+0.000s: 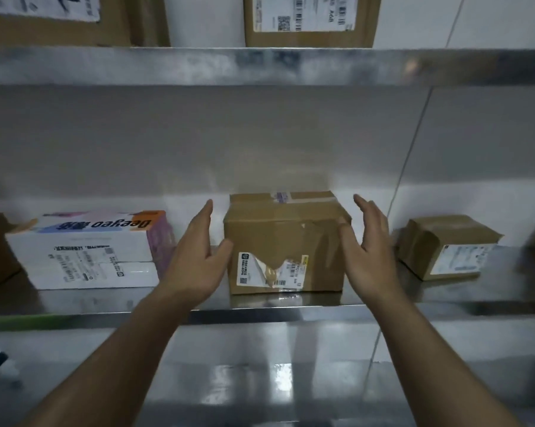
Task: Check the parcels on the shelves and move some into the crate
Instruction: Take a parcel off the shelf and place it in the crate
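A brown cardboard parcel (284, 238) with a torn white label on its front stands on the middle steel shelf (290, 312). My left hand (198, 257) is beside its left face with straight fingers, the thumb at the box's front left edge. My right hand (367, 251) is beside its right face, fingers straight, thumb near the front right corner. Neither hand grips the box. No crate is in view.
A white printed box (90, 251) lies left of the parcel, and a small brown parcel (447, 245) with a label lies to the right. More labelled cartons (309, 20) stand on the shelf above. A lower steel shelf (260, 380) shines below.
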The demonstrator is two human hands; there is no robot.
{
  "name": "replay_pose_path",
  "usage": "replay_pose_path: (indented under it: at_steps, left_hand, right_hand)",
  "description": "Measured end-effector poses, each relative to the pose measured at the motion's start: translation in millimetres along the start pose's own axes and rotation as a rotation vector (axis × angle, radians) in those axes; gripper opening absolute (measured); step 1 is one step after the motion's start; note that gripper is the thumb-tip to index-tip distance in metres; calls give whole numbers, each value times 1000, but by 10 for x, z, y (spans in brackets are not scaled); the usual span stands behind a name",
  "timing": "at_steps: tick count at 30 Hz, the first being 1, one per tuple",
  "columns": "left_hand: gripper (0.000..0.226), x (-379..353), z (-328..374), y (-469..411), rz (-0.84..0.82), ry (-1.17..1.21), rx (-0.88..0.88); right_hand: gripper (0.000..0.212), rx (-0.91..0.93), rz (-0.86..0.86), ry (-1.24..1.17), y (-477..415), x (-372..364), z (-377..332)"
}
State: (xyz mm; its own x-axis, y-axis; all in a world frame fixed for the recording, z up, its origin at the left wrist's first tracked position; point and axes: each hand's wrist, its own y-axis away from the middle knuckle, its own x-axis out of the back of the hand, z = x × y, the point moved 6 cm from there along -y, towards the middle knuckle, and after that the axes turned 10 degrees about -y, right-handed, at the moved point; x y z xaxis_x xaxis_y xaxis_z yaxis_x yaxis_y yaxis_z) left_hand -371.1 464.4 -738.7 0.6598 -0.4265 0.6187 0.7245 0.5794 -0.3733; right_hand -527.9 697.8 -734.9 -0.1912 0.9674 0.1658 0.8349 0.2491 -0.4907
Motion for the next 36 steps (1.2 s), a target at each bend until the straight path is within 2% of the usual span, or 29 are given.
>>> replay_pose_path:
  at_steps: [5,8,10,13,16,19,24,31,36]
  left_hand:
    - [45,-154,-105,-148,-35,177,169]
    - [38,-323,-187,-75,-103,288,175]
    - [46,-392,-214,-22,-118,361,178]
    - [54,-395,-212,21,-111,413,186]
    - [49,-270,-168,-116,-46,464,208]
    - [36,-148,-128,-191,-5,544,260]
    - [31,-126,-188,-152,-58,433,238]
    - [30,-109,-317,-216,-55,380,238]
    - [55,-188,-340,-247,-76,381,240]
  right_hand:
    - [61,-270,-33,-147,-118,-25,403]
    - [36,-375,-99,-231,-14,-185,587]
    - [25,-369,-98,-264,47,-239,604]
    - [26,-316,-40,-273,42,-233,481]
    - [35,-254,38,-258,6,-155,312]
    - [42,-227,119,-259,39,-60,215]
    - [37,-236,178,-290,238,-73,202]
    - [36,-265,145,-285,306,-214,208]
    - [32,-273,171,-292,316,-157,242]
